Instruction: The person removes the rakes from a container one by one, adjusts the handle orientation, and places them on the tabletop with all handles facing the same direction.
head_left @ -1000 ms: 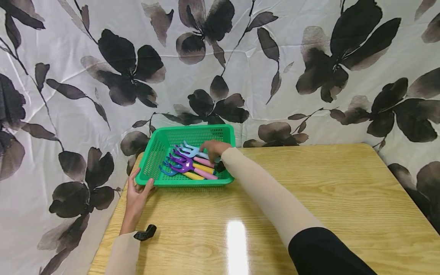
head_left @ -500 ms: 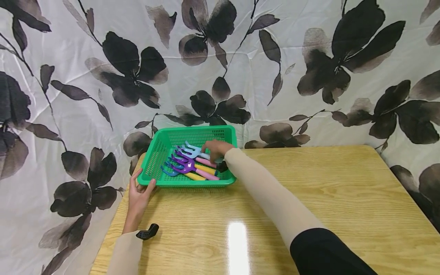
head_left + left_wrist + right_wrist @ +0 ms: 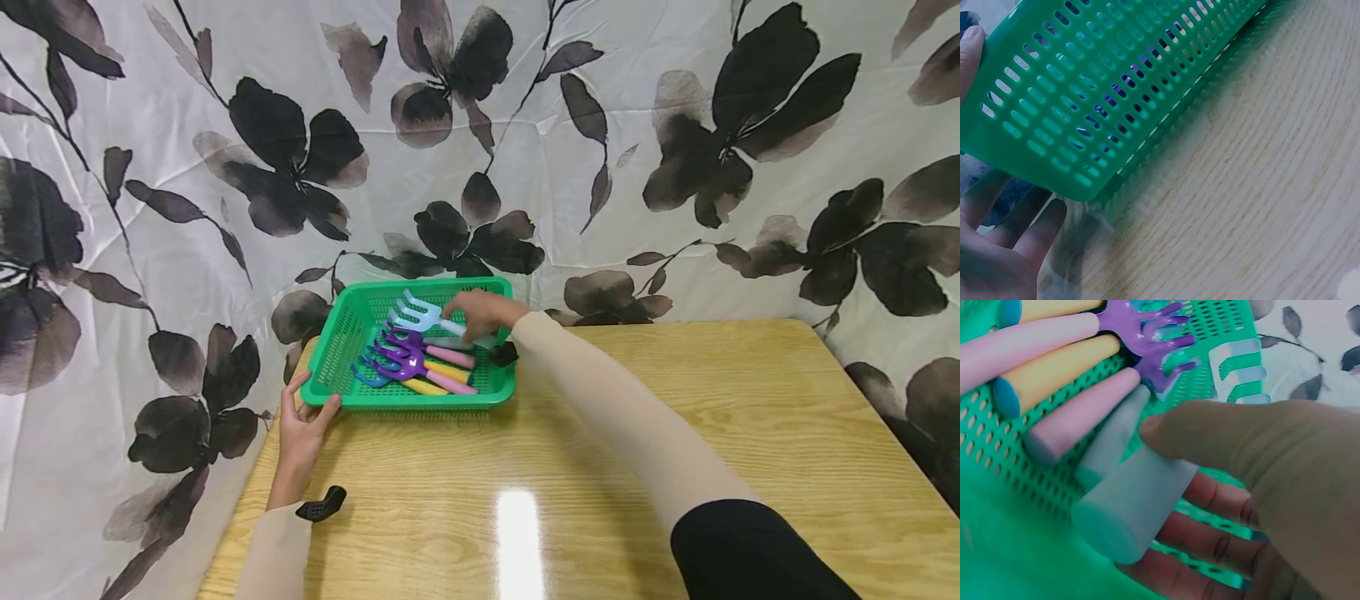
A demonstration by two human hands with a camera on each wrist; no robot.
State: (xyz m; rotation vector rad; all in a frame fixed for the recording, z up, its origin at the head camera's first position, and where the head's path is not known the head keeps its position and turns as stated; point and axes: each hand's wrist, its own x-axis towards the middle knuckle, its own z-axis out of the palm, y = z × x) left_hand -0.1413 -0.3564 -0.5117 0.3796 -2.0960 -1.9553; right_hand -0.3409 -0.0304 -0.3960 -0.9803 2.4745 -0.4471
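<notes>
A green plastic basket (image 3: 408,402) stands on the wooden table with several small hand rakes inside. My right hand (image 3: 483,312) grips the light blue handle (image 3: 1138,500) of a light blue hand rake (image 3: 420,316), thumb on one side and fingers below. Its tines point left, near the basket's back wall. Below it lie purple hand rakes (image 3: 405,362) with pink and yellow handles, a blue one (image 3: 372,377), and another pale handle (image 3: 1116,434). My left hand (image 3: 300,433) holds the basket's front left corner, thumb at the front rim, fingers around the left side and under the corner.
The wooden table (image 3: 637,417) extends to the right and toward me. A floral cloth (image 3: 585,167) hangs directly behind the basket and along the left. Black cameras are worn on both wrists, the right one (image 3: 503,354) inside the basket's right end.
My right hand has taken hold of the light blue hand rake and lifted it slightly up and back from the others, uncovering a pale handle beneath. The left hand stays at the corner.
</notes>
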